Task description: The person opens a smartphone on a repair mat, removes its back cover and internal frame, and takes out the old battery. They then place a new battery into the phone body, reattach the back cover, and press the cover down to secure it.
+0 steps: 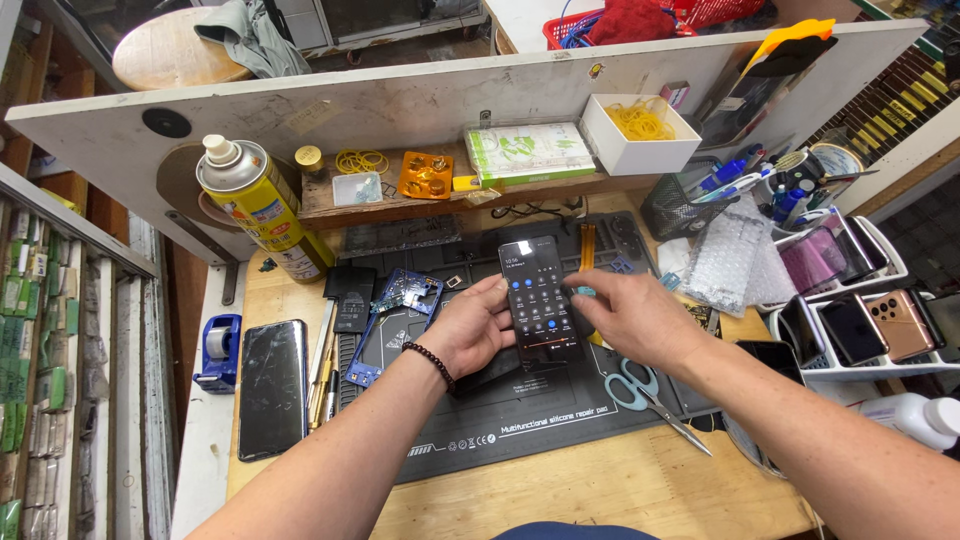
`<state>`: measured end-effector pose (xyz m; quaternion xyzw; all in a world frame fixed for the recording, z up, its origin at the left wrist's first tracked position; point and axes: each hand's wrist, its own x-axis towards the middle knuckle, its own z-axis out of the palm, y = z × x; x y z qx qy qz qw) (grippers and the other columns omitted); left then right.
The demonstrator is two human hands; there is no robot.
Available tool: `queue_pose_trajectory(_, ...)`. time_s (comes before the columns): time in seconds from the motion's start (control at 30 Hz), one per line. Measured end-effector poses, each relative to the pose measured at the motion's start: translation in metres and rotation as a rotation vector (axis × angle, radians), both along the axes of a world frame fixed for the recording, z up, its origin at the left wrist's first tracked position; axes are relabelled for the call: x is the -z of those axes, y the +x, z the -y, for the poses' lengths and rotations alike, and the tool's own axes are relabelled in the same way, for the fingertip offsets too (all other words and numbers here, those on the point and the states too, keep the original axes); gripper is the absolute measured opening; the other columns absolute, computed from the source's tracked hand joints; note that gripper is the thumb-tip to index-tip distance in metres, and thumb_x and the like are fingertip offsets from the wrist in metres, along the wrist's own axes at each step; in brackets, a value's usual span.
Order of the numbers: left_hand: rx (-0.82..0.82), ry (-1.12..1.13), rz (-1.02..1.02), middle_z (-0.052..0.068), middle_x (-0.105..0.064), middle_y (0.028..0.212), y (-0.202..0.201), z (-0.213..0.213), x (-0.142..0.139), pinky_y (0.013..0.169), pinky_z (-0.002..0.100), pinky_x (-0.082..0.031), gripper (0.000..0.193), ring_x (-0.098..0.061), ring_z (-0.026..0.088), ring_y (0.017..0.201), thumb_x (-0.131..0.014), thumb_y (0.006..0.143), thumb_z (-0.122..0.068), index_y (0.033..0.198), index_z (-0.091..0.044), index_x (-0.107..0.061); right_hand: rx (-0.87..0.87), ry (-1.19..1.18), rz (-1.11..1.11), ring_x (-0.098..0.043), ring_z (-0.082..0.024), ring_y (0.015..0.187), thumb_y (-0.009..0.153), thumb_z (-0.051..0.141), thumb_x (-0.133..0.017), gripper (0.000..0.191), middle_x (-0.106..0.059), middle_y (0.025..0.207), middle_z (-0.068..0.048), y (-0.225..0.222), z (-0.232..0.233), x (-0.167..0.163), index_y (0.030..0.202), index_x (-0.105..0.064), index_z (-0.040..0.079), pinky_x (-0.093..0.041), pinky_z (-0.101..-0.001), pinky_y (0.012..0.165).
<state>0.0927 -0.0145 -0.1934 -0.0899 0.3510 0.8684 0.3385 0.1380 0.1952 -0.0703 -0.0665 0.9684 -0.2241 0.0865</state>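
Over dark silicone repair mat (520, 420), cradled slim, slippery, likely fragile lit black glass smartphone (540, 300) edgewise in curled left hand (470, 330); right hand (630, 315) fingertips half-curled, touching its side.

- Lit dark phone screen (538, 298), upright rectangle, centre of the worktop.
- Green-and-white flat box (528, 150) on the shelf.
- Yellow spray can label (272, 222), left.
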Motion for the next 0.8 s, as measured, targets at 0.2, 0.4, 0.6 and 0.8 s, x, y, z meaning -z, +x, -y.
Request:
queue_pose_trajectory(0.2,-0.003,0.014,-0.007,0.009,-0.068,0.123,-0.001,0.000,0.002,0.099,0.048,-0.056,0.032,-0.068,0.022,0.111,-0.044,0.109,-0.022,0.134,-0.007,-0.057,-0.046,-0.012,-0.018,-0.075,-0.034,0.084,0.093,0.028,-0.063,0.033,-0.077,0.087,-0.017,0.014,0.001,0.005,0.124,-0.070,0.017,-0.057,-0.0437,0.076)
queue_pose_trajectory(0.4,0.000,0.011,0.015,0.011,-0.068,0.124,-0.003,0.000,0.002,0.099,0.049,-0.056,0.032,-0.068,0.024,0.111,-0.042,0.108,-0.020,0.134,-0.008,-0.056,-0.327,-0.044,-0.131,-0.074,-0.032,0.078,0.085,0.027,-0.069,0.031,-0.078,0.088,-0.011,0.030,0.001,0.011,0.114,-0.078,0.018,-0.058,-0.0424,0.070)
queue_pose_trajectory(0.6,0.011,-0.021,0.034,0.012,-0.067,0.128,-0.005,-0.002,0.002,0.099,0.050,-0.056,0.033,-0.068,0.025,0.113,-0.041,0.108,-0.020,0.135,-0.008,-0.055,-0.181,0.140,-0.018,-0.072,-0.035,0.077,0.087,0.032,-0.070,0.041,-0.076,0.080,-0.013,0.025,0.006,0.006,0.127,-0.072,0.024,-0.056,-0.0473,0.070)
queue_pose_trajectory(0.8,0.021,-0.006,0.011,0.012,-0.068,0.128,-0.006,-0.001,0.004,0.099,0.050,-0.056,0.034,-0.068,0.025,0.113,-0.042,0.108,-0.020,0.137,-0.007,-0.055,-0.067,0.057,0.006,-0.073,-0.033,0.068,0.089,0.031,-0.066,0.045,-0.073,0.068,-0.015,0.017,0.000,-0.007,0.134,-0.066,0.024,-0.057,-0.0445,0.068)
